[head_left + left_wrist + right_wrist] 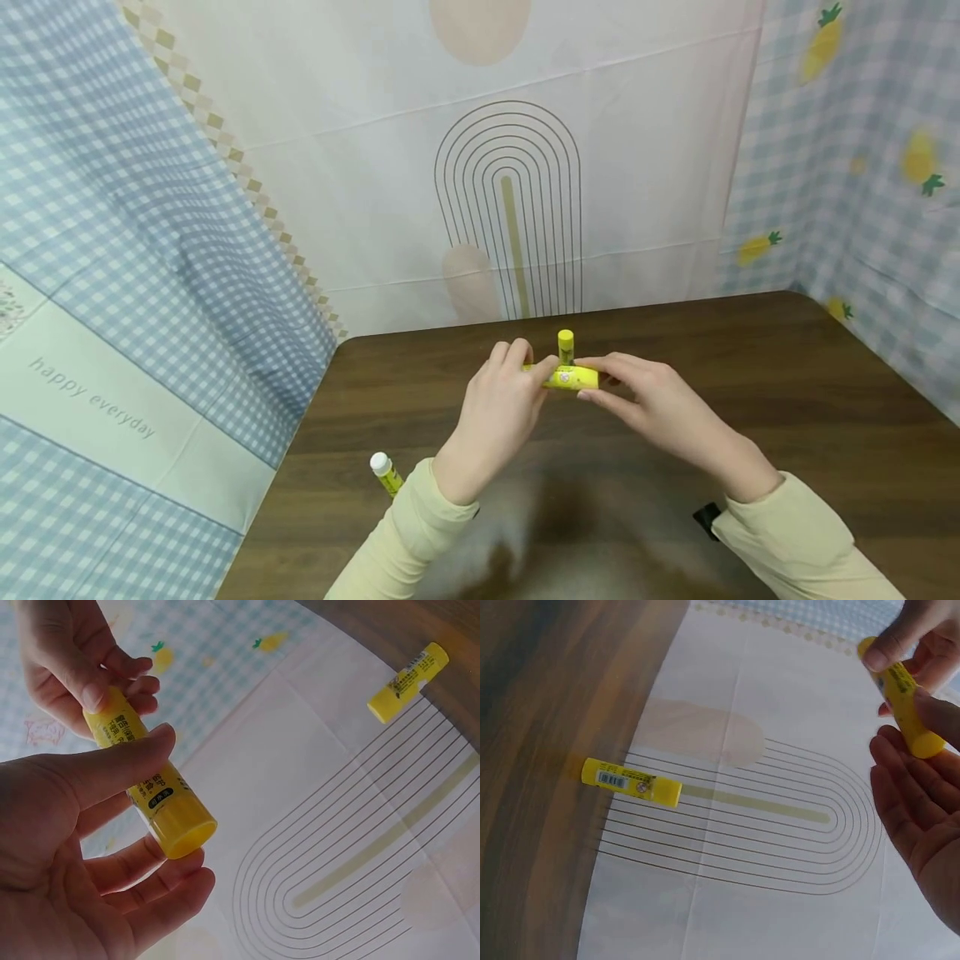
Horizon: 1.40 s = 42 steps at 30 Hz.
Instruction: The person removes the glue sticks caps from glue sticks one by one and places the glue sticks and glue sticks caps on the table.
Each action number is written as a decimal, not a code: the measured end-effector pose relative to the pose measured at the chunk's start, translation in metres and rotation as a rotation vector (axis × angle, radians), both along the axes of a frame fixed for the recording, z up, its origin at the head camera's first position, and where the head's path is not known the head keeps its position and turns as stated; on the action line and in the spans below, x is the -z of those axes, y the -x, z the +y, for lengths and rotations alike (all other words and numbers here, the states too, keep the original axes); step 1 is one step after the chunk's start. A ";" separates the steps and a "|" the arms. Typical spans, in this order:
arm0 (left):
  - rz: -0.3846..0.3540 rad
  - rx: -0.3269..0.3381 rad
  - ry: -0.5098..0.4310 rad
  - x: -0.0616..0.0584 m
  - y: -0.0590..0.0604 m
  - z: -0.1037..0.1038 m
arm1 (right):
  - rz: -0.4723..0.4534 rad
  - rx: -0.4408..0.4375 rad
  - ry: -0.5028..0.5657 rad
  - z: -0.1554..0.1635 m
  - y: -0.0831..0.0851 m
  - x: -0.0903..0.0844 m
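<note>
A yellow glue stick (572, 377) lies sideways between my two hands, raised over the table. My left hand (495, 400) pinches one end between thumb and fingers; in the left wrist view the thumb crosses the printed label of this glue stick (161, 796). At the other end, the thumb and fingertips of my right hand (663, 408) hold it. Just beyond the hands stands a second yellow glue stick (566, 343), upright on the table and touched by neither hand. The right wrist view shows a barcode on this standing glue stick (630, 782).
A white-capped glue stick (387, 473) is at the left, partly hidden by my left sleeve. A small black object (706, 520) shows beside the right sleeve. The dark wooden table (787, 358) ends at a patterned cloth backdrop (360, 208), with checked cloth on both sides.
</note>
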<state>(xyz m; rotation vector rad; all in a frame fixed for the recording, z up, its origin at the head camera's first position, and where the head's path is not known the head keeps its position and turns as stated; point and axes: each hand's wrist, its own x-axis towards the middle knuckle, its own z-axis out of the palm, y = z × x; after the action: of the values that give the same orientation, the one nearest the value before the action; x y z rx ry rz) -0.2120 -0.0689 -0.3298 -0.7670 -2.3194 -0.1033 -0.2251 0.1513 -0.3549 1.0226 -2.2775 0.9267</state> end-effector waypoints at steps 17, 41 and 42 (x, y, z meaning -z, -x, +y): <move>-0.007 0.024 0.022 -0.003 -0.008 -0.006 | 0.239 -0.098 -0.019 0.001 0.001 0.006; -0.107 0.008 0.056 0.008 -0.014 -0.013 | 0.377 -0.132 -0.068 -0.001 -0.001 0.024; -0.091 0.004 0.058 0.009 -0.015 -0.013 | 0.323 -0.129 -0.058 -0.001 -0.001 0.025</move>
<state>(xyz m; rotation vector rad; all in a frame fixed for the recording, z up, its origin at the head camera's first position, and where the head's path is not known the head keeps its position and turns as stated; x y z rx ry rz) -0.1973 -0.0818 -0.3388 -0.8114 -2.4165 -0.0745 -0.2241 0.1501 -0.3795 1.2569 -1.9991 0.6889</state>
